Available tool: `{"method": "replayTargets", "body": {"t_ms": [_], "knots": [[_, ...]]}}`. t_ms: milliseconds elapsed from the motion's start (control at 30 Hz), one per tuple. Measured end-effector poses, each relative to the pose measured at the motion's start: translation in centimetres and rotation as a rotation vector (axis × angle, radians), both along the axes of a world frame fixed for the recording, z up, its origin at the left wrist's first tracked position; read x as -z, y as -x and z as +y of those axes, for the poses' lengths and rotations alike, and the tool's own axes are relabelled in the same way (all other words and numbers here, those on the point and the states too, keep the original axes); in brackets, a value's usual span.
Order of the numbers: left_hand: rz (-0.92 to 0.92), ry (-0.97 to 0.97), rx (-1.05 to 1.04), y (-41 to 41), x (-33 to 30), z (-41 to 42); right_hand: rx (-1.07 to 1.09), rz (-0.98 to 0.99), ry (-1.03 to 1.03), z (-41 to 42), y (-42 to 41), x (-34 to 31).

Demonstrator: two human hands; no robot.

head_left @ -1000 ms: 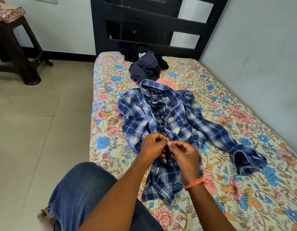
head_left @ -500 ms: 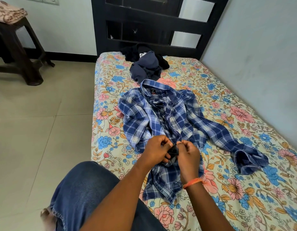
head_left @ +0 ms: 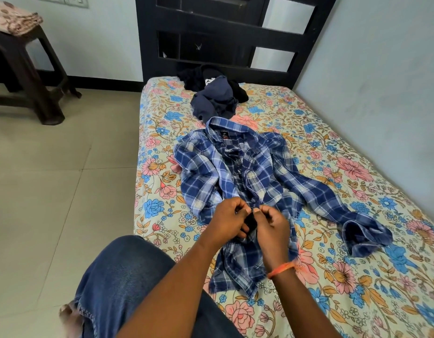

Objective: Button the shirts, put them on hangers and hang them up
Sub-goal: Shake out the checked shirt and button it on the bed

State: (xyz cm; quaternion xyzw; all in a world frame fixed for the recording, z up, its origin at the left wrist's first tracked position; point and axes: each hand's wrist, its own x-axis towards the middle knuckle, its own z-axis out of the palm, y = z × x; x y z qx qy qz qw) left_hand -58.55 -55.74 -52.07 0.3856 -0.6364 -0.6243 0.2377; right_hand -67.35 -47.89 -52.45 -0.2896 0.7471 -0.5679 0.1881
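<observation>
Hands barely shifted; left hand, right hand pinch plaid shirt placket.

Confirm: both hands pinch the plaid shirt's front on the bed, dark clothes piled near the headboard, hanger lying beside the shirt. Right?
Not quite. No hanger shows anywhere in the head view. The rest holds: the left hand and right hand pinch the front of the plaid shirt on the bed, with dark clothes piled near the headboard.
</observation>
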Motion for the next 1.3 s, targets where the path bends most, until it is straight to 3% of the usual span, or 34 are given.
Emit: {"method": "replayTargets", "body": {"t_ms": [267,433,767,900,967,1100,1167,1233,1300], "knots": [[0.007,-0.006,-0.002,-0.1,0.1,-0.1,0.028,-0.258,0.055,0.3,0.4,-0.8],[-0.009,0.027,0.010,-0.3,-0.1,0.0,-0.053,-0.194,0.023,0.9,0.8,-1.2],[-0.103,0.111,0.008,-0.5,-0.9,0.6,0.012,0.084,-0.063,0.2,1.1,-0.1],[-0.094,0.178,-0.021,-0.6,-0.6,0.3,0.019,0.050,-0.038,0.1,0.4,0.1],[-0.096,0.220,-0.034,-0.5,-0.6,0.4,0.044,-0.091,-0.005,0.0,0.4,-0.1],[-0.055,0.118,-0.089,-0.2,-0.8,0.7,0.062,-0.759,0.149,-0.4,0.2,-0.5],[-0.050,0.031,-0.103,-0.2,-0.9,0.6,-0.012,-0.859,0.173,-0.2,0.3,-0.1],[-0.147,0.117,-0.065,-0.3,-0.8,0.4,-0.060,-0.784,0.098,0.3,0.6,0.0],[-0.382,0.368,0.026,-0.5,-0.5,0.2,-0.051,-0.460,-0.110,0.6,1.2,0.1]]}}
